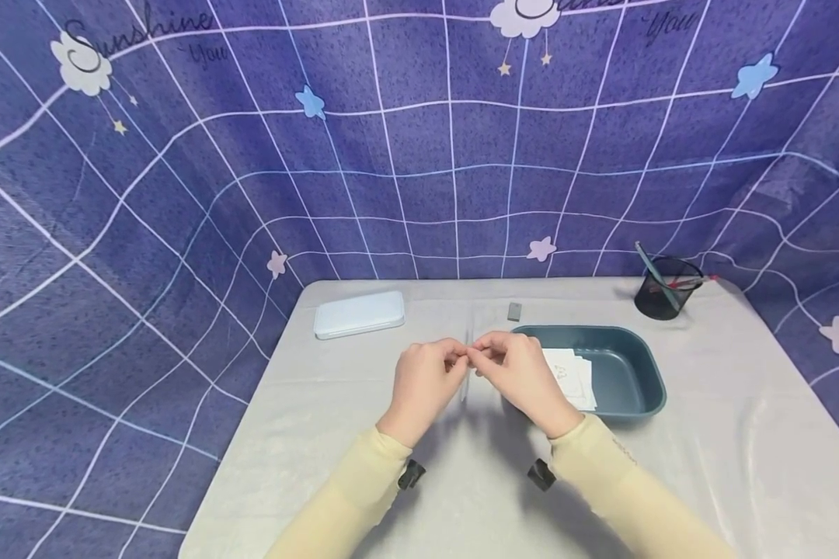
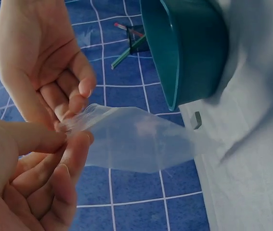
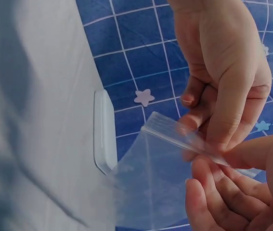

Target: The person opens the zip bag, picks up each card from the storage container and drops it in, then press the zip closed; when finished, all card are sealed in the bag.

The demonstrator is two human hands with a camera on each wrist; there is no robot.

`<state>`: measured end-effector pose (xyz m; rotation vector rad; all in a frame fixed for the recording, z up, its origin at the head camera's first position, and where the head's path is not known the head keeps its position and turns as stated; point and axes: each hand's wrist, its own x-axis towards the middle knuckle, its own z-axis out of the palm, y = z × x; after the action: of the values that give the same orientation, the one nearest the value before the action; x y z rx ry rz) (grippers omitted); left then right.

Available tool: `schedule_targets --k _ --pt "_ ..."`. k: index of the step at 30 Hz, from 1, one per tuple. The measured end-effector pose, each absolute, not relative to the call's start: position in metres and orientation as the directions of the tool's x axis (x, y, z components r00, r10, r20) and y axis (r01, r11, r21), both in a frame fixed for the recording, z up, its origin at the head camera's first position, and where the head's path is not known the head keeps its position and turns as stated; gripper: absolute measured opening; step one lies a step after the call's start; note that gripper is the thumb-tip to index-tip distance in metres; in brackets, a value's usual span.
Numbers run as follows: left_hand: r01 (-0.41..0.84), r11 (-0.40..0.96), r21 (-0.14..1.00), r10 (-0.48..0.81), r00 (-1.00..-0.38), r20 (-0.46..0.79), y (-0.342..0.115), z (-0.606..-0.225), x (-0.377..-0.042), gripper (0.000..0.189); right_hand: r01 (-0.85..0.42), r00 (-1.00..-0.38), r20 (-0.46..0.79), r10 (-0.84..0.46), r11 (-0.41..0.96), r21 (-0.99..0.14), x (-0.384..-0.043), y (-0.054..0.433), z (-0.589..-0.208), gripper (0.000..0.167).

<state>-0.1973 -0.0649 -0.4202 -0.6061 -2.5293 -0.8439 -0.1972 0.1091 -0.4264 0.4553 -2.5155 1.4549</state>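
Observation:
A clear zip-lock plastic bag (image 2: pixel 136 139) hangs between my hands above the table, seen nearly edge-on in the head view. My left hand (image 1: pixel 425 382) pinches its top edge between thumb and fingers. Meeting it fingertip to fingertip, my right hand (image 1: pixel 520 374) pinches the same edge. In the right wrist view the zip strip of the bag (image 3: pixel 148 180) runs slantwise to the fingertips, and the bag looks flat, with nothing visible inside. Just right of the hands stands a dark teal bin (image 1: pixel 629 373), with white paper cards (image 1: pixel 573 380) at its left end, partly behind my right hand.
A pale blue flat case (image 1: pixel 360 314) lies at the back left of the table. Behind the bin is a small grey block (image 1: pixel 514 311). At the back right stands a black mesh pen cup (image 1: pixel 660 299) holding pens. A blue-purple patterned curtain (image 1: pixel 419 194) surrounds the table.

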Motion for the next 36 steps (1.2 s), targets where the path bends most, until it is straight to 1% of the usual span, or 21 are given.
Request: schedule_targets --k 5,9,14,20,24,29,33,36 --pt "0.525 0.735 0.429 0.274 -0.809 0.521 -0.061 -0.422 -0.199 0.005 -0.35 -0.936 0.319 -0.151 0.519 -0.78 -0.199 0.111 -0.426 0.007" --pt "0.526 0.747 0.408 0.254 -0.792 0.556 -0.058 -0.426 -0.201 0.009 -0.345 -0.935 0.325 -0.139 0.556 -0.756 -0.2 0.112 -0.428 0.007" --pt "0.528 0.763 0.373 0.244 -0.77 0.589 -0.057 -0.43 -0.203 0.014 -0.338 -0.934 0.338 -0.114 0.59 -0.733 -0.201 0.113 -0.429 0.01" --pt "0.511 0.795 0.327 0.237 -0.759 0.607 -0.062 -0.436 -0.208 0.015 -0.337 -0.929 0.358 -0.096 0.623 -0.706 -0.202 0.117 -0.431 0.012" --pt "0.497 0.795 0.349 0.214 -0.767 0.606 -0.071 -0.438 -0.21 0.014 -0.324 -0.931 0.357 -0.083 0.639 -0.697 -0.202 0.124 -0.43 0.009" --pt "0.451 0.799 0.397 0.171 -0.805 0.569 -0.082 -0.438 -0.211 0.013 -0.313 -0.931 0.36 -0.069 0.66 -0.683 -0.203 0.133 -0.43 0.008" --pt "0.426 0.807 0.41 0.16 -0.825 0.543 -0.088 -0.438 -0.212 0.013 -0.296 -0.934 0.351 -0.062 0.684 -0.666 -0.205 0.139 -0.431 0.007" --pt "0.425 0.806 0.412 0.163 -0.829 0.535 -0.091 -0.438 -0.212 0.012 -0.284 -0.938 0.342 -0.057 0.695 -0.661 -0.206 0.142 -0.43 0.007"
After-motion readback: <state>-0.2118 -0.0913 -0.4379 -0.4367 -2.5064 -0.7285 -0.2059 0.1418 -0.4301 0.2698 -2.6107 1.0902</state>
